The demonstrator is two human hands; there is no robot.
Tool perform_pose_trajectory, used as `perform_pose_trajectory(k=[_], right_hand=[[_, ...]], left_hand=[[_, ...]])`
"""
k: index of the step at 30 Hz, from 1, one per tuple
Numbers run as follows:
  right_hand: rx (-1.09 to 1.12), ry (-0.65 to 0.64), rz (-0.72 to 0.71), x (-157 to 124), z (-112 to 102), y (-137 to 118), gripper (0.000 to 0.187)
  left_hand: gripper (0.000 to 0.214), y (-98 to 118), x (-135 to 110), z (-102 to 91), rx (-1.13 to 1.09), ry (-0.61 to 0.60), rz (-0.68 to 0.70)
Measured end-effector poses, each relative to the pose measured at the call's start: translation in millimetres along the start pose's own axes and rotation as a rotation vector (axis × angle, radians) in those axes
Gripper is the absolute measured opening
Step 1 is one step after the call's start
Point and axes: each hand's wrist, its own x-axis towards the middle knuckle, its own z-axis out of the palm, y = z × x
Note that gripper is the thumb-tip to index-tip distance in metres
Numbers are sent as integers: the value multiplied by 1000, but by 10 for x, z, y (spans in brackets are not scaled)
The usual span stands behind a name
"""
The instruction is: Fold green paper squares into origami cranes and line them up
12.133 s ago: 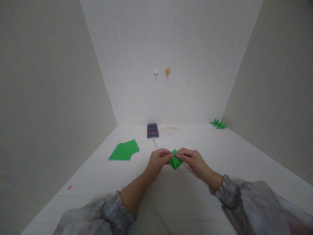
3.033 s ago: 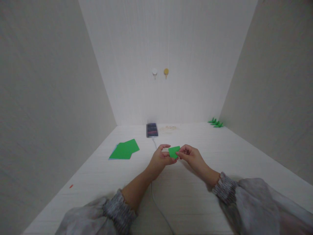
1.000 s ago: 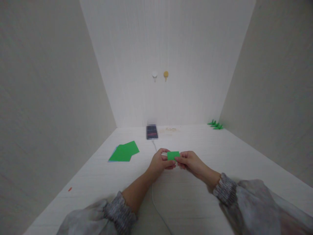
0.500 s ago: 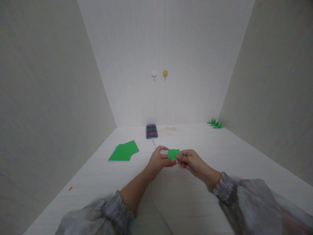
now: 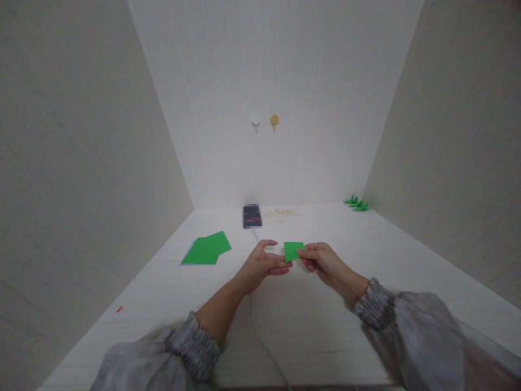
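A small folded piece of green paper (image 5: 292,251) is pinched by my right hand (image 5: 323,263) between thumb and fingers at its right edge. My left hand (image 5: 262,264) is just to the left, thumb and fingers apart. Its lower fingertips come up to the paper's lower left corner; whether they touch it I cannot tell. Larger green paper sheets (image 5: 205,250) lie overlapped on the table to the left, with a pale bluish edge showing beneath them.
Several folded green paper pieces (image 5: 357,204) sit at the back right corner. A dark, blurred device (image 5: 252,216) stands near the back wall, its white cable (image 5: 260,339) running forward. A small red scrap (image 5: 119,309) lies on the white table (image 5: 163,326). Two hooks (image 5: 274,120) are on the wall.
My left thumb and fingers have come off the green paper and spread apart. The paper, held in my right hand, has turned slightly and shows a more angular shape.
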Motion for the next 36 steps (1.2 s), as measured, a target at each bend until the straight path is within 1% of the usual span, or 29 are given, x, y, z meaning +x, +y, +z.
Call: perform_pose_trajectory(k=[4,9,13,17,24,30,36], right_hand=[[17,8,0,-3,-4,4,26],[-6,-12,6,-21,17,6,27],[-16,-17,11,-21,17,24,27],[-17,6,-12,-9,5,54,27],[20,18,-11,-5,17,57,26],[10,-1,5,-9,39,49,26],[13,3,-11,-11,40,61,26]], left_hand=[[52,-2,13,20,49,82,0],[55,-38,50,63,171,106,4],[54,-77,80,60,146,108,4],[54,-105,101,51,117,88,13],[53,-108,96,32,94,71,21],[55,-74,77,16,125,57,-29],[52,-82,86,3,172,36,-43]])
